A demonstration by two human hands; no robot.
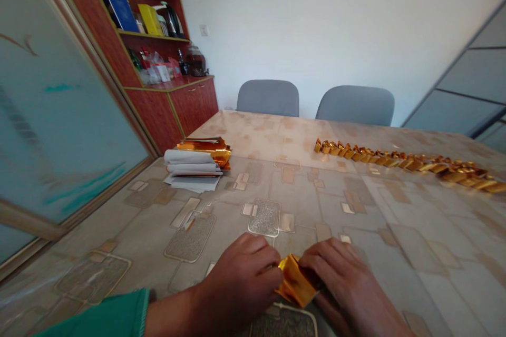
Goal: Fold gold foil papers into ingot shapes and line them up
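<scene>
A piece of folded gold foil paper (297,283) is held between both hands, just above the near part of the table. My left hand (247,276) pinches its left edge, with the fingers curled in. On the other side my right hand (340,274) grips the right edge, its thumb partly hidden beneath. Beyond my left hand lies a stack of foil sheets, with grey-white backs (193,168) in front and gold faces (221,152) behind. Far to the right, several folded gold foil pieces (379,158) stand in a long slanting row.
A patterned cover lies over the table (300,184). Two grey chairs (268,97) stand at its far edge, before a white wall. To the left are a red-brown cabinet (193,102) with bottles and boxes, and a frosted sliding door (67,95).
</scene>
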